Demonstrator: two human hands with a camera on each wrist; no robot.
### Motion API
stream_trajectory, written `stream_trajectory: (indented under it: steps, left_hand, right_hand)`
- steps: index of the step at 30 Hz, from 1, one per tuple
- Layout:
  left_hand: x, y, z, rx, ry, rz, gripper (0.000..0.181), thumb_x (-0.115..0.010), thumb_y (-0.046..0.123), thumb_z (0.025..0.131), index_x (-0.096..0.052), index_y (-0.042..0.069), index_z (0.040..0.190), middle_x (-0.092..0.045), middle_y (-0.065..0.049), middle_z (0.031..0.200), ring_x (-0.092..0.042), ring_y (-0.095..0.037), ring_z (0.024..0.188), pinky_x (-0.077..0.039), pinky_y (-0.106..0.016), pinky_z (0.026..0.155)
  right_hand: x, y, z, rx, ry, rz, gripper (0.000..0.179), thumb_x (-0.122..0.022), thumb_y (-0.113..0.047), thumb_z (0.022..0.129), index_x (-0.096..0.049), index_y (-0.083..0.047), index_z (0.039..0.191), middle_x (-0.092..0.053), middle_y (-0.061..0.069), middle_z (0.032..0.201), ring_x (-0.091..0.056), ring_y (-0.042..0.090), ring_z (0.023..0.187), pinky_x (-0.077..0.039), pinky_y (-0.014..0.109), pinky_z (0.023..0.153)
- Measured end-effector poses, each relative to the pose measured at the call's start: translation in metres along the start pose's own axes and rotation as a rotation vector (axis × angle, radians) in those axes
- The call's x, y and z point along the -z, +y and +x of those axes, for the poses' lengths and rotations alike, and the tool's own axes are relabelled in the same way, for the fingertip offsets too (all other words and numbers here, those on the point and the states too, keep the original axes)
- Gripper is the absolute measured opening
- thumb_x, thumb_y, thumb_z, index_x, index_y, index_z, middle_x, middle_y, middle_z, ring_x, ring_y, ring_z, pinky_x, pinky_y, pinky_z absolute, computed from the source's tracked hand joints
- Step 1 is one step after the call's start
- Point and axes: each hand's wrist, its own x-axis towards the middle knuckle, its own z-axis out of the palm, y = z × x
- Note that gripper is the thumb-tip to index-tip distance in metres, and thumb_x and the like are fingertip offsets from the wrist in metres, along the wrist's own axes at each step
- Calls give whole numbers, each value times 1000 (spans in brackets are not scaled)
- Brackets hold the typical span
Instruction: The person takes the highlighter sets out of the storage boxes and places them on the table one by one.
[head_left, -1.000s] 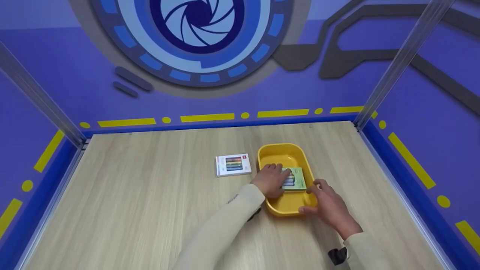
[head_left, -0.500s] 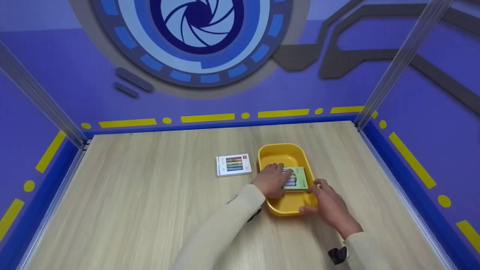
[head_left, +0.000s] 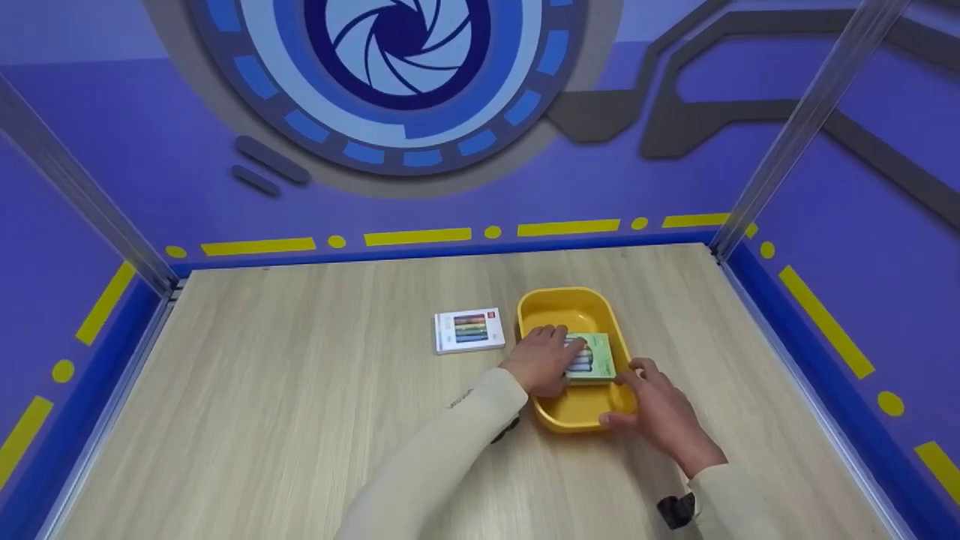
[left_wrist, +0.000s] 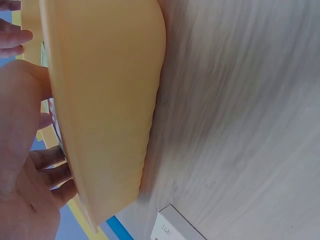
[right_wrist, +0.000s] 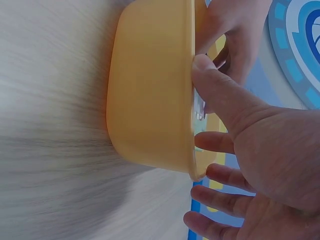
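A yellow plastic basket (head_left: 568, 298) stands on the table, right of centre. Inside lies a green box of crayons (head_left: 598, 358), its picture partly under my left hand (head_left: 538, 361). That hand reaches over the basket's left rim and grips the box, fingers across its left part; the thumb is mostly hidden in the head view. At the right rim, my right hand (head_left: 661, 407) touches the basket with its thumb and index finger, the other fingers loose outside, as the right wrist view shows. A white box of crayons (head_left: 469, 330) lies flat left of the basket.
The light wooden tabletop (head_left: 300, 390) runs back to a blue-purple printed wall (head_left: 420, 206). Metal posts (head_left: 810, 127) mark the back corners, and side panels close off left and right.
The green crayon box has shifted very slightly to the right inside the basket. Both hands and the white box stay practically where they were.
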Motion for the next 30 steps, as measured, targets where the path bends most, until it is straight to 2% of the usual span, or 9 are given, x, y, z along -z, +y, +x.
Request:
stream_trajectory:
  steps: [8,14,20,30]
  left_hand:
    - [4,-1,-3,11,-12,-41,66,-65,41,90,-33,34,147,-38,-2,150,-38,-20,137,-25,-39,121]
    - [7,-1,-7,10,-23,-64,65,-64,41,91,-32,35,148,-36,-1,152,-35,-20,139,-24,-39,122]
    - [9,-3,-11,-4,-6,-47,64,-64,42,91,-33,34,146,-38,-1,149,-37,-20,137,-26,-38,121]
    - [11,-3,-15,-2,-10,-62,63,-62,43,92,-32,36,147,-35,1,151,-35,-19,138,-27,-38,121]
  right_hand:
    - [-3,0,1,-2,10,-5,72,-82,-43,73,-58,-7,130,-36,18,145,-47,38,122,-42,59,103]
    - [-2,1,1,-14,0,14,76,-80,-48,71,-56,-9,132,-36,17,146,-46,38,123,-41,60,104]
    - [-2,1,2,-29,-16,26,82,-78,-55,69,-54,-10,133,-35,16,146,-45,37,123,-40,60,105]
    - [-2,1,2,-25,-19,17,77,-79,-49,72,-54,-11,133,-36,15,145,-47,36,122,-41,59,105]
